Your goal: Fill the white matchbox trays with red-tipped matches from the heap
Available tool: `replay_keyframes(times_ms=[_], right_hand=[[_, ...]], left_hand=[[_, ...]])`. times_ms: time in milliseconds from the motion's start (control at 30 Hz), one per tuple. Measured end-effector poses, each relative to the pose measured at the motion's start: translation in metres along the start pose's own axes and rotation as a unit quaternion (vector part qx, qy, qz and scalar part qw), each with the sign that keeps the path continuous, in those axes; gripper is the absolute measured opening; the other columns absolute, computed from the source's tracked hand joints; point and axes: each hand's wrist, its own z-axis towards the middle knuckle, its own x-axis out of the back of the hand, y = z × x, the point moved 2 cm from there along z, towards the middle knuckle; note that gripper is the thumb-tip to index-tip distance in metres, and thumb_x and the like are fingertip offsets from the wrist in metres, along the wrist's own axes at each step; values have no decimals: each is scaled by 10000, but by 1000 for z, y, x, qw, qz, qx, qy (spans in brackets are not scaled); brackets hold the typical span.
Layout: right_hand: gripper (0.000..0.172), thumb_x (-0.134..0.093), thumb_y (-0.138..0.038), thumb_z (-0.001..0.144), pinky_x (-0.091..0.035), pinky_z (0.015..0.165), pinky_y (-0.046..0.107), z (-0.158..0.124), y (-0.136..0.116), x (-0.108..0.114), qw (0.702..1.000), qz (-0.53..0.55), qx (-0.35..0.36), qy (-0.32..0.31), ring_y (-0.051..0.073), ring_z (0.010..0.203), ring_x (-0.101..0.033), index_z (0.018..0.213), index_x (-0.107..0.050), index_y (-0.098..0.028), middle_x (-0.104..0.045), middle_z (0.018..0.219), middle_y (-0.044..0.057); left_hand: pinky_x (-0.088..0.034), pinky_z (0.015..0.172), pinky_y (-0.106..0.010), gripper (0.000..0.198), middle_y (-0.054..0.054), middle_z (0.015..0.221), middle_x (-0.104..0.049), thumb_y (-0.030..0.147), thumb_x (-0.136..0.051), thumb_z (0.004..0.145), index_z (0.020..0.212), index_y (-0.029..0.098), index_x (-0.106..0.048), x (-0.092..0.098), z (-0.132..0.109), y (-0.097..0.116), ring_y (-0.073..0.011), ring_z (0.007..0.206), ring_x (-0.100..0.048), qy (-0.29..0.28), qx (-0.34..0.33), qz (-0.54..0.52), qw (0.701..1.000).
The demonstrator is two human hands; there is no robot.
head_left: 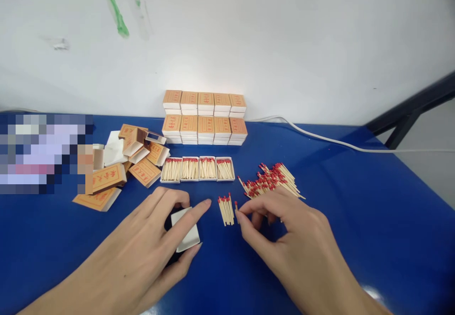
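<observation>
Two bare hands over a blue table [355, 187].

Left hand [152, 239]: thumb and curled fingers half open, set about the edges of one white tray [190, 239]; index finger stretched across the tray, tip aimed toward the short row of matches [225, 211]. Tray resting on the surface or slightly raised under these fingers: hard to tell.

Right hand [298, 239]: thumb and index closed in a pinch on one single match [236, 206], red head beyond the fingertips; remaining fingers curled inward.

Short row of matches, between the left index tip and the right pinch, nearer the pinch, red heads pointing away.

One heap of matches [272, 177], just beyond the right fingers, partly covered by them.

Four filled trays [225, 180], side by side beyond the left index tip, red heads at the far ends; rightmost less full.

Two rows of closed matchboxes [206, 125], five across, stacked, farther beyond the same fingertip.

One jumble of tan sleeves [144, 172], beyond and left of the left fingers, white pieces [115, 149] among them.

One white cable [327, 139], well beyond the right fingers.
</observation>
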Motion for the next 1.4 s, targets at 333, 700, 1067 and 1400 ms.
replay_keyframes(times_ms=[333, 700, 1067, 1400], right_hand=[[110, -777, -278, 974, -520, 640, 309, 9, 0, -4, 999, -14, -40, 11, 154, 673, -737, 875, -823, -298, -773, 743, -68], [186, -667, -201, 975, -442, 541, 315, 0, 13, 17, 982, -172, 64, 41, 178, 662, -711, 849, -779, -281, -722, 749, -27], [222, -688, -191, 996, -453, 538, 321, -1, 12, 10, 984, -162, 63, 31, 173, 632, -688, 800, -750, -274, -700, 694, -48], [179, -811, -167, 910, -431, 546, 305, 10, 5, -8, 991, -129, 5, 40, 178, 656, -723, 781, -774, -286, -735, 689, -65]], left_hand=[[-596, 911, -386, 515, -108, 1323, -619, 253, -536, 1159, 1674, 256, -553, 2, 0, 2, -239, 1108, -664, 9, 0, -14, 1000], [-594, 923, -367, 512, -110, 1341, -629, 268, -541, 1163, 1675, 272, -553, 4, 1, 1, -233, 1111, -680, -10, 14, -28, 999], [-599, 925, -376, 531, -108, 1350, -627, 292, -538, 1171, 1701, 300, -529, 0, 1, -2, -241, 1124, -672, -14, 18, -28, 999], [-599, 895, -376, 535, -102, 1324, -641, 288, -538, 1162, 1697, 303, -533, 1, -2, -1, -235, 1080, -680, -10, 14, -21, 1000]])
